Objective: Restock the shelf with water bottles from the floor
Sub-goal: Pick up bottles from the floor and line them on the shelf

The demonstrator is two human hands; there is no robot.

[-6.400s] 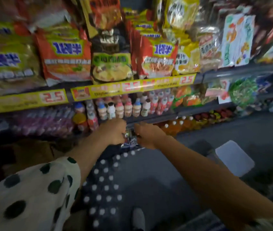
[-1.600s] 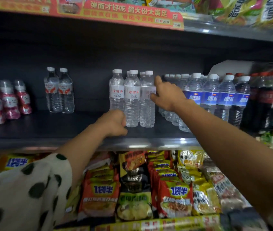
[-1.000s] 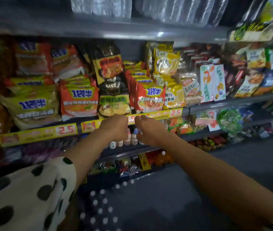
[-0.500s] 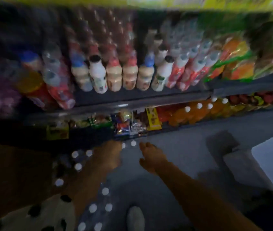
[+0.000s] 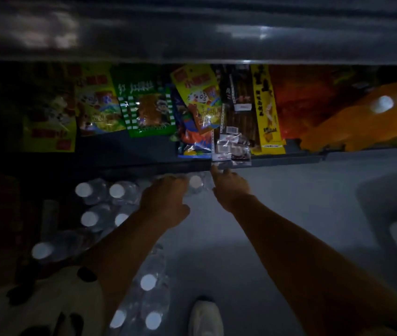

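Head view, dim and blurred: water bottles (image 5: pixel 100 204) clustered on the floor (image 5: pixel 277 214), white caps up, just below the bottom shelf (image 5: pixel 144 163) of snack packets (image 5: pixel 144 110). Left hand (image 5: pixel 166 202) reached among those bottles, fingers curled, grip impossible to tell. Right hand (image 5: pixel 231 187) just right of one cap, forefinger extended toward the shelf edge, holding nothing.

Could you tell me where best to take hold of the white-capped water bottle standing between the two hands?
Probably by the neck just under the cap, from straight above: the water bottle stands upright, cap up, with the left hand and right hand on either side and other bottles packed on its left.
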